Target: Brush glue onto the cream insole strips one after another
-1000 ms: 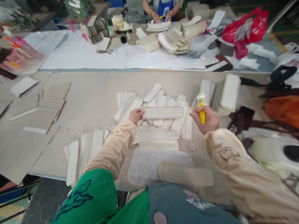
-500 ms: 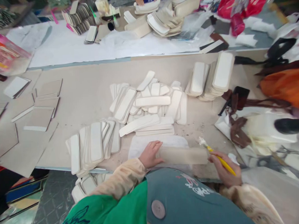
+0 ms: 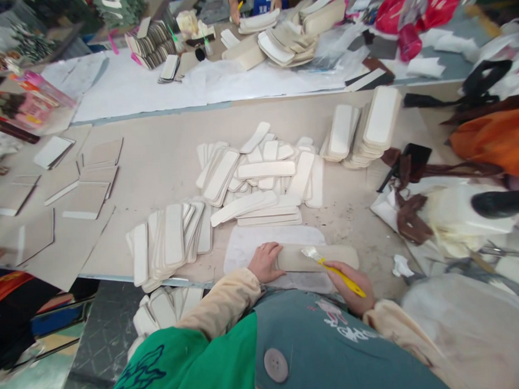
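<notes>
My left hand (image 3: 265,262) presses down on the left end of a beige oblong pad (image 3: 327,255) that lies on a white sheet (image 3: 245,247) at the near table edge. In my right hand (image 3: 351,279) is a yellow-handled brush (image 3: 333,266), its pale bristles resting on the middle of that pad. Just beyond lies a loose heap of white oblong pads (image 3: 258,174). A fanned row of the same pads (image 3: 170,242) sits to the left of my hand.
Two upright stacks of pads (image 3: 364,131) stand at the right rear. Flat cardboard pieces (image 3: 85,186) cover the left side. Dark straps, an orange bag (image 3: 496,141) and clutter fill the right. Another person's hands (image 3: 236,10) work at the far table. More pads (image 3: 161,310) hang below the edge.
My left hand left the heap and came back to the pad at the near edge. My right hand lowered the brush from upright onto the pad's top.
</notes>
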`<state>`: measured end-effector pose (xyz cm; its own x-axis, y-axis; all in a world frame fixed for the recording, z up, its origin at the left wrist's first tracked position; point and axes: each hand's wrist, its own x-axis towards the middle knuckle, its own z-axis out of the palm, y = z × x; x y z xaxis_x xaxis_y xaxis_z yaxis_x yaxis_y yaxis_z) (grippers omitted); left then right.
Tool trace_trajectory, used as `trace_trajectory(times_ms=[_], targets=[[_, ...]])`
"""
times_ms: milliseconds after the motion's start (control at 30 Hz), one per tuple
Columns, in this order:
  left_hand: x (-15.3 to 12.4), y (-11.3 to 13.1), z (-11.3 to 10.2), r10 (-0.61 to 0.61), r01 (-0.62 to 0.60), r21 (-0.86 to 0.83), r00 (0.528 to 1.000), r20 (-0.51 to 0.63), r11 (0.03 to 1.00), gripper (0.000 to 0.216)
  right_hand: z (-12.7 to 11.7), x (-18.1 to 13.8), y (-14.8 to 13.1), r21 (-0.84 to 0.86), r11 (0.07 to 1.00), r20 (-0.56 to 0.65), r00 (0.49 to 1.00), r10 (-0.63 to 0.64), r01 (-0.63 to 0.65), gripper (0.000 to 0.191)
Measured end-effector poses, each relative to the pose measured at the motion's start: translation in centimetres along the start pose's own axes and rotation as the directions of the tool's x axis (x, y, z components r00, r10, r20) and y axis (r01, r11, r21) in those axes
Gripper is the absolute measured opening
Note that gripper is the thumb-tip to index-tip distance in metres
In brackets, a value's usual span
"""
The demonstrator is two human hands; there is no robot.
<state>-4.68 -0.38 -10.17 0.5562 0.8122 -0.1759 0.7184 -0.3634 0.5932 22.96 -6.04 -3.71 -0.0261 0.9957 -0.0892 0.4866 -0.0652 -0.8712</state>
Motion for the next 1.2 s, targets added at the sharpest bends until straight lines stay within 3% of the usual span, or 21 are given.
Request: trace_trajectory(times_ms=[167,367,567,900,1200], targets=[[-0.2,-0.1,0.4,-0.027,0.026,-0.012,0.999,-0.045,1.000,0.079,1.9,0.7,-1.4,-0.045,0.974,0.056,0.973,0.225,-0.223,0.025],[-0.6,0.0,0.7,-0.029,0.031,0.024,0.998,-0.063,0.999,0.077,4.3,2.8,-2.2,0.051,0.972,0.151,0.964,0.221,-0.230,0.025],[-0.9,-0.3,0.8,-0.021,0.027,0.059,0.996,-0.092,0.998,0.073,5.1,3.5,-1.9,0.051,0.960,0.162,0.951,0.264,-0.275,0.025],[-0.9,0.0,0.4,-0.043,0.054,0.120,0.995,-0.092,0.991,0.068,0.9,2.0,0.1,0.042,0.907,-0.044,0.907,0.420,-0.418,0.026],[-0.9,0.0,0.4,-0.044,0.057,0.120,0.994,-0.104,0.991,0.066,-5.1,-0.4,2.9,0.013,0.862,-0.324,0.813,0.483,-0.507,0.029]])
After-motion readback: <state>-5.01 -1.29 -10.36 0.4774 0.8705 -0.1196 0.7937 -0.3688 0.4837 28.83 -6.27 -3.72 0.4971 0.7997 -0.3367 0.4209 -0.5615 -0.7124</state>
